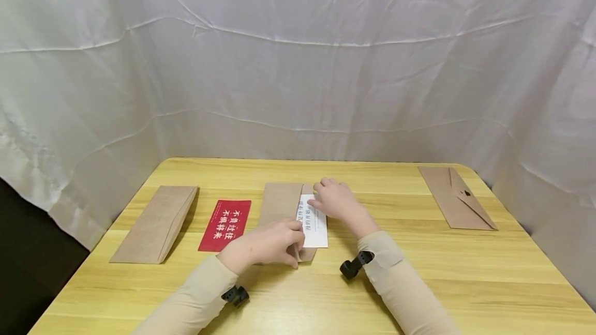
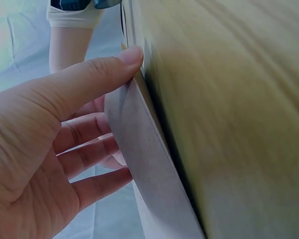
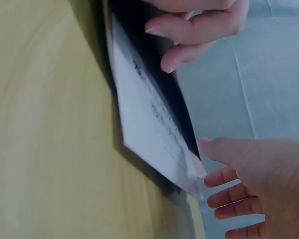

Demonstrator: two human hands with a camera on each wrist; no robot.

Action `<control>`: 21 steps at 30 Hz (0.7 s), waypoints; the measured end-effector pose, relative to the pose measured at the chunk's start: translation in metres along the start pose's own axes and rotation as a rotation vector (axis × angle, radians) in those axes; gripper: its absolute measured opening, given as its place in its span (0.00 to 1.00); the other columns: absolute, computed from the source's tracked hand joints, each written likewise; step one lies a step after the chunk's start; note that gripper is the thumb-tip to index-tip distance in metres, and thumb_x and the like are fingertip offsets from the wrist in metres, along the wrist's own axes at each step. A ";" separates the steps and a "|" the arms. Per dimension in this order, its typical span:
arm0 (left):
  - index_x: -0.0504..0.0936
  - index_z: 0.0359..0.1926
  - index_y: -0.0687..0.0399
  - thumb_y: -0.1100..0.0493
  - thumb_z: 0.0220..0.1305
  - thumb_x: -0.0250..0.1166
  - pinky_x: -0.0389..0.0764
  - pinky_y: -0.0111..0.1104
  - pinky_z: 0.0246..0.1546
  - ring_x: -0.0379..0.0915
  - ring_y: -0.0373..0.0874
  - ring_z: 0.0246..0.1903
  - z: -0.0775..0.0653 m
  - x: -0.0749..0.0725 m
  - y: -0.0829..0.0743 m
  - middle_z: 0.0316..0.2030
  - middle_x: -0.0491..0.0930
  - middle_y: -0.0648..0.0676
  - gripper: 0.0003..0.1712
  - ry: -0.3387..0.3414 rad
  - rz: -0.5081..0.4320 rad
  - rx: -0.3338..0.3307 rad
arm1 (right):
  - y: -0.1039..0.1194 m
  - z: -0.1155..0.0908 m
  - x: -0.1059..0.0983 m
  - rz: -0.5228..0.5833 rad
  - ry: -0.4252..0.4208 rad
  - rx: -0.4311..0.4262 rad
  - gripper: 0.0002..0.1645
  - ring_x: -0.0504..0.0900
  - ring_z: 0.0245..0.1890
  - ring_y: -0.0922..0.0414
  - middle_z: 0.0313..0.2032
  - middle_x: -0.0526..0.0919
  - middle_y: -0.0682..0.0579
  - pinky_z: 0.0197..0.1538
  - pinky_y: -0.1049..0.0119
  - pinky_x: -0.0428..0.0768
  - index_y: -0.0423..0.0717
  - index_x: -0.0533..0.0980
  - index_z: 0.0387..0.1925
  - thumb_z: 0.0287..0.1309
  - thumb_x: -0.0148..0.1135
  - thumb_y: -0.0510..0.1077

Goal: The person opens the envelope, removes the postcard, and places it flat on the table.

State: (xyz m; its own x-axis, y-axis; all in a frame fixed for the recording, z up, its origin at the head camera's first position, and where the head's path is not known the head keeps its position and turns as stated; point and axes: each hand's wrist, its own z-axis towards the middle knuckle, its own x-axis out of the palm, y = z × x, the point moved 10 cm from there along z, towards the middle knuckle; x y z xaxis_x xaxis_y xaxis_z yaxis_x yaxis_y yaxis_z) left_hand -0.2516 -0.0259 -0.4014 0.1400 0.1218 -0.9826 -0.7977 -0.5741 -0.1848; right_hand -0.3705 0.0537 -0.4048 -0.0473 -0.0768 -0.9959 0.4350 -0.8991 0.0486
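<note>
In the head view, a brown paper envelope (image 1: 281,200) lies mid-table with a white card (image 1: 318,234) bearing dark printed characters partly inside its opening. My left hand (image 1: 276,242) pinches the envelope's near edge, thumb on one side and fingers on the other, as the left wrist view shows on the brown paper (image 2: 139,144). At the far right end of the card is my right hand (image 1: 339,201). In the right wrist view its fingers are loosely bent beside the corner of the white card (image 3: 149,119), not closed round it; whether the thumb touches is unclear.
Left of the envelope lies a red card (image 1: 225,225) with white characters. A second brown envelope (image 1: 151,226) rests at the table's left, its opening slightly raised. Another envelope (image 1: 458,198) with a dark seal lies at the right. A pale curtain (image 1: 298,81) surrounds the table.
</note>
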 end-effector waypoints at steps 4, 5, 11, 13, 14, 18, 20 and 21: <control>0.79 0.30 0.47 0.45 0.47 0.76 0.72 0.21 0.39 0.66 0.32 0.36 0.000 0.001 0.001 0.34 0.72 0.42 0.17 0.003 0.004 -0.001 | -0.002 0.001 0.007 -0.028 0.030 0.012 0.35 0.76 0.55 0.46 0.53 0.78 0.44 0.60 0.46 0.74 0.43 0.76 0.56 0.63 0.55 0.66; 0.79 0.30 0.46 0.45 0.47 0.76 0.72 0.21 0.39 0.66 0.32 0.35 0.000 0.001 0.002 0.34 0.72 0.41 0.17 0.003 0.007 -0.001 | -0.002 0.001 0.009 -0.033 0.037 0.011 0.36 0.75 0.56 0.46 0.54 0.78 0.43 0.60 0.46 0.73 0.42 0.75 0.56 0.63 0.55 0.67; 0.79 0.31 0.48 0.45 0.47 0.76 0.73 0.21 0.38 0.66 0.32 0.34 -0.002 0.000 0.000 0.35 0.74 0.43 0.18 -0.002 0.006 0.007 | -0.003 0.000 0.019 -0.037 0.065 0.010 0.41 0.73 0.59 0.45 0.56 0.76 0.42 0.63 0.44 0.71 0.41 0.74 0.59 0.61 0.53 0.70; 0.79 0.31 0.48 0.45 0.47 0.76 0.73 0.21 0.38 0.67 0.32 0.35 -0.002 0.000 0.000 0.35 0.74 0.43 0.18 0.001 0.000 0.002 | -0.003 0.001 0.021 -0.033 0.067 0.013 0.42 0.72 0.59 0.45 0.57 0.76 0.42 0.63 0.44 0.71 0.41 0.72 0.59 0.61 0.54 0.70; 0.79 0.31 0.48 0.45 0.47 0.76 0.73 0.21 0.38 0.67 0.32 0.34 -0.002 0.000 0.000 0.35 0.74 0.43 0.17 0.002 -0.003 -0.001 | -0.003 0.001 0.021 -0.030 0.067 0.014 0.42 0.72 0.60 0.45 0.57 0.76 0.42 0.64 0.44 0.70 0.41 0.72 0.60 0.61 0.55 0.70; 0.79 0.31 0.48 0.46 0.48 0.76 0.73 0.21 0.38 0.67 0.32 0.34 -0.001 0.001 0.001 0.35 0.74 0.43 0.17 0.006 -0.005 -0.006 | -0.003 0.001 0.018 -0.020 0.053 0.013 0.42 0.72 0.60 0.45 0.58 0.75 0.42 0.63 0.45 0.71 0.40 0.69 0.61 0.60 0.56 0.69; 0.79 0.30 0.48 0.46 0.48 0.76 0.73 0.21 0.38 0.67 0.32 0.35 -0.001 0.002 0.001 0.35 0.73 0.43 0.17 0.005 -0.005 -0.005 | -0.003 0.000 0.017 -0.022 0.044 0.008 0.42 0.72 0.59 0.45 0.57 0.74 0.42 0.63 0.46 0.72 0.40 0.69 0.61 0.60 0.56 0.69; 0.79 0.30 0.48 0.46 0.48 0.76 0.73 0.21 0.38 0.67 0.32 0.35 -0.001 0.002 0.001 0.35 0.73 0.43 0.17 0.005 -0.004 -0.005 | -0.002 0.000 0.016 -0.024 0.037 0.004 0.42 0.73 0.59 0.45 0.57 0.74 0.42 0.62 0.46 0.72 0.40 0.69 0.61 0.60 0.57 0.69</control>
State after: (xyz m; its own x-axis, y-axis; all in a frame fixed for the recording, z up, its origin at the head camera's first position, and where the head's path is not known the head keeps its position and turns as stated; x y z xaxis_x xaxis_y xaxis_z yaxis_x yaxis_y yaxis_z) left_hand -0.2518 -0.0267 -0.4031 0.1464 0.1205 -0.9819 -0.7942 -0.5774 -0.1893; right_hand -0.3723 0.0546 -0.4206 -0.0247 -0.0393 -0.9989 0.4303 -0.9023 0.0248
